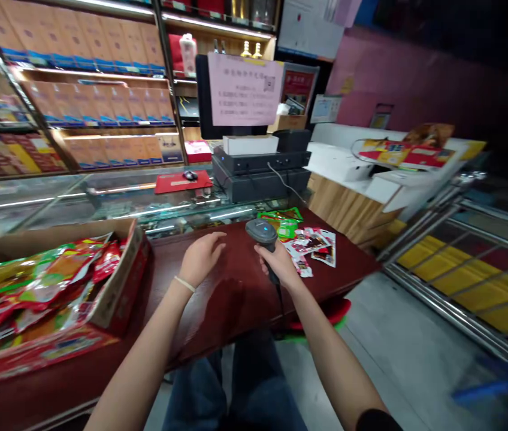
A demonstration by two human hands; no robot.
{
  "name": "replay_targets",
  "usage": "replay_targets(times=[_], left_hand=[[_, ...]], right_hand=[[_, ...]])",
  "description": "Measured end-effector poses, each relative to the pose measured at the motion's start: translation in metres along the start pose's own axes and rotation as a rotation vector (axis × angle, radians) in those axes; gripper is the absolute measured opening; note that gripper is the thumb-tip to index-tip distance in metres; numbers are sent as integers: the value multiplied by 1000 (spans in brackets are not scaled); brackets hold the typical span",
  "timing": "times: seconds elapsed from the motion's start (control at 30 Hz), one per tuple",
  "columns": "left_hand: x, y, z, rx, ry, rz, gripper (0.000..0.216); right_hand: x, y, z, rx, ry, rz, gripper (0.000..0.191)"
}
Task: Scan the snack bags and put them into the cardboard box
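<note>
My right hand point(280, 263) is wrapped round the handle of a dark barcode scanner point(260, 230), which shows a small blue light on its head. A cord runs down from the handle. Over the red-brown table point(209, 317), my left hand point(202, 258) is empty, its fingers apart and pointing right. Just beyond the scanner lie green snack packets point(286, 228). White, red and dark packets point(310, 242) spread out to the right of them. At the left, an open cardboard box point(114, 287) holds several red and green snack packets point(51, 275).
Behind the table runs a glass display counter point(114, 197) with a mouse point(190, 175) on a red mat point(168, 182). A monitor carrying a paper notice point(245, 90) stands above a dark cash drawer point(263, 182). Metal railing point(460, 287) is at the right.
</note>
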State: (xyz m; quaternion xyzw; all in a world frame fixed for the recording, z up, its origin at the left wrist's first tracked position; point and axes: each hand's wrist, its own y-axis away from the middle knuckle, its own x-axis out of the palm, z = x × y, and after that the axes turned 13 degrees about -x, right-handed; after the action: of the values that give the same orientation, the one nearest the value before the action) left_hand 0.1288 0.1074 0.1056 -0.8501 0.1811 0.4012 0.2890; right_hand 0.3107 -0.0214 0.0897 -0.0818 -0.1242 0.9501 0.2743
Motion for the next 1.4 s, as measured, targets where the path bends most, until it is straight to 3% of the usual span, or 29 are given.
replay_targets(times=[0.23, 0.43, 0.6, 0.73, 0.87, 1.07, 1.27, 1.4], left_hand=[[112, -31, -68, 135, 133, 192, 33], [185, -54, -127, 207, 136, 277, 37], [243, -61, -166, 275, 129, 314, 41], [279, -55, -171, 304, 80, 263, 48], [280, -54, -160, 286, -6, 224, 47], [245, -57, -127, 261, -96, 199, 32], [204, -50, -90, 222, 251, -108, 24], [165, -48, -57, 26, 481, -140, 25]], right_hand=[[-94, 4, -22, 58, -20, -203, 33], [-164, 6, -37, 77, 6, -328, 31], [-203, 6, -50, 68, 25, -388, 30], [-218, 9, -57, 61, 11, -408, 29], [-219, 12, -60, 86, 0, -427, 31], [-198, 8, -59, 84, -37, -383, 30], [-168, 2, -44, 46, -56, -318, 30], [-142, -2, -28, -26, -107, -259, 28]])
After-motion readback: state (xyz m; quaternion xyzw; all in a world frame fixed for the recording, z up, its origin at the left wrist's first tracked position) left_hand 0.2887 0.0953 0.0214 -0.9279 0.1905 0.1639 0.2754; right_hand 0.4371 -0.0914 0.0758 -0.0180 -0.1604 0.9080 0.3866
